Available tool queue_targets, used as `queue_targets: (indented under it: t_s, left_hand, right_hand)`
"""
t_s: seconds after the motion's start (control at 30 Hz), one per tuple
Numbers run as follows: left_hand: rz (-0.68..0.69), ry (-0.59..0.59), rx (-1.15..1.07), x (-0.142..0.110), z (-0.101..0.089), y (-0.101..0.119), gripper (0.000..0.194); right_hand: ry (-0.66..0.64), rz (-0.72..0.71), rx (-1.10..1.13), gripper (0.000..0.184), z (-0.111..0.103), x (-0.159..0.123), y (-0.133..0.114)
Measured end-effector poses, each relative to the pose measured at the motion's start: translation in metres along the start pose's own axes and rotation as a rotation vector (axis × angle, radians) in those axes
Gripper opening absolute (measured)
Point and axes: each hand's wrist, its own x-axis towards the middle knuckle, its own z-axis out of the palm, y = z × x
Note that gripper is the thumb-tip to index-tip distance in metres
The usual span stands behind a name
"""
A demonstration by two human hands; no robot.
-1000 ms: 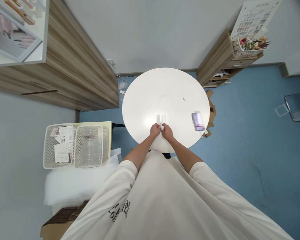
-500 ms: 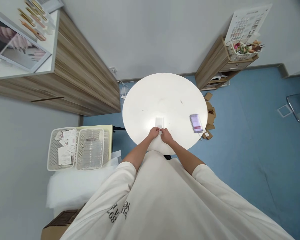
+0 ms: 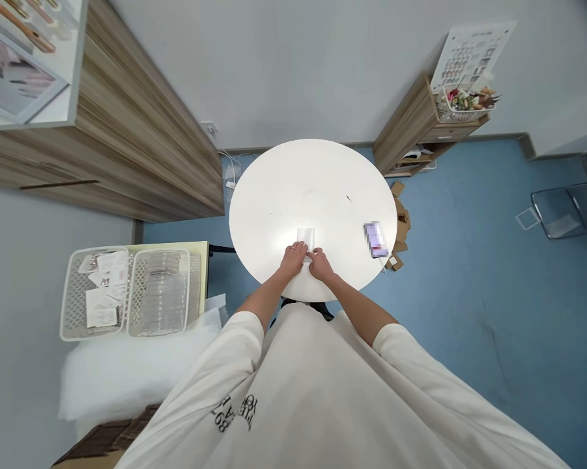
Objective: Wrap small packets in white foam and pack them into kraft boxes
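Note:
A small white flat packet (image 3: 305, 236) lies on the round white table (image 3: 313, 189) near its front edge. My left hand (image 3: 293, 256) rests on the packet's near left corner, fingers curled down onto it. My right hand (image 3: 319, 264) pinches the near right edge, touching my left hand. Most of the packet sticks out beyond my fingers. What exactly my fingertips hold is too small to make out.
A phone (image 3: 375, 238) lies at the table's right edge. Two white baskets (image 3: 127, 293) with papers and clear packets stand on a side table to the left. A wooden cabinet (image 3: 127, 143) is at back left, a shelf unit (image 3: 420, 124) at back right, cardboard boxes (image 3: 398, 225) on the floor.
The packet now lies flat on the table rather than raised between my fingers. My hands have lowered onto its near edge. The camera has shifted slightly.

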Motion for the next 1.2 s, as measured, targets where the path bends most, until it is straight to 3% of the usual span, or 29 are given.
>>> queue_targets:
  t_s: [0.2,0.4,0.53,0.73,0.83,0.97,1.07,1.2]
  left_hand:
    - [0.012,-0.032,-0.041,0.005,-0.005,-0.002,0.051]
    - [-0.047,-0.088,-0.207,-0.018,-0.014,0.001,0.047]
    - [-0.128,-0.109,-0.330,-0.028,-0.013,0.001,0.035]
    - [-0.401,0.026,-0.706,-0.029,0.001,-0.002,0.043]
    - [-0.479,0.083,-0.760,-0.034,0.007,0.001,0.054]
    - [-0.325,0.113,-0.551,-0.043,0.007,0.008,0.063]
    - [-0.205,0.008,-0.432,-0.045,0.006,0.009,0.069]
    - [-0.142,-0.083,-0.350,-0.043,0.005,0.003,0.077]
  right_hand:
    - [-0.017,-0.036,-0.055,0.062,-0.001,-0.004,0.003]
    - [-0.002,-0.095,-0.161,0.040,-0.006,-0.019,-0.002]
    - [-0.033,-0.148,-0.152,0.035,-0.018,-0.021,-0.002]
    - [-0.035,-0.139,-0.101,0.034,-0.038,0.009,-0.006]
    - [-0.015,-0.083,-0.092,0.037,-0.039,0.032,-0.012]
    - [0.007,-0.021,-0.079,0.035,-0.034,0.058,-0.018]
    - [0.037,0.015,-0.043,0.033,-0.030,0.066,-0.019]
    - [0.096,0.033,-0.002,0.031,-0.024,0.059,-0.016]
